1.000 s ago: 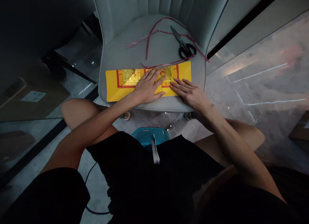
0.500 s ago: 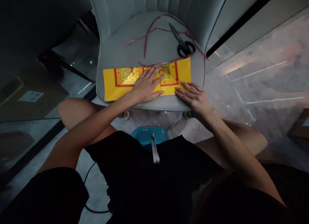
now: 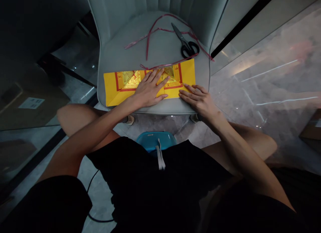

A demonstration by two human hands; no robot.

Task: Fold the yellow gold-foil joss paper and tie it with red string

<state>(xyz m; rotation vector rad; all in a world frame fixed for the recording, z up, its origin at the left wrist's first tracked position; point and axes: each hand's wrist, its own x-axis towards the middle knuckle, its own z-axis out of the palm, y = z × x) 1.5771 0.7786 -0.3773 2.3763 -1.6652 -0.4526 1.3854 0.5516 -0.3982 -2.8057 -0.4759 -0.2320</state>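
A long folded piece of yellow paper (image 3: 111,89) with red borders and printed gold patterns lies across the front of a grey chair seat (image 3: 115,55). My left hand (image 3: 149,88) rests flat on its middle, fingers spread. On the paper's lower right edge lies my right hand (image 3: 198,97), its fingers stretched out and touching the surface. Behind the paper's far edge runs pink plastic string (image 3: 147,42), which loops over the seat. Black-handled scissors (image 3: 184,42) lie among the string, blades pointing away from me.
The chair's ribbed backrest (image 3: 152,0) rises at the far side. Below the seat, a blue plastic stool (image 3: 142,141) shows between my legs. A cardboard box (image 3: 27,109) is at the left, and another box (image 3: 312,129) at the right edge. A black cable (image 3: 100,221) curves over the floor.
The whole view has shifted slightly, so the chair and paper appear a little further left. Both hands keep their places on the paper.
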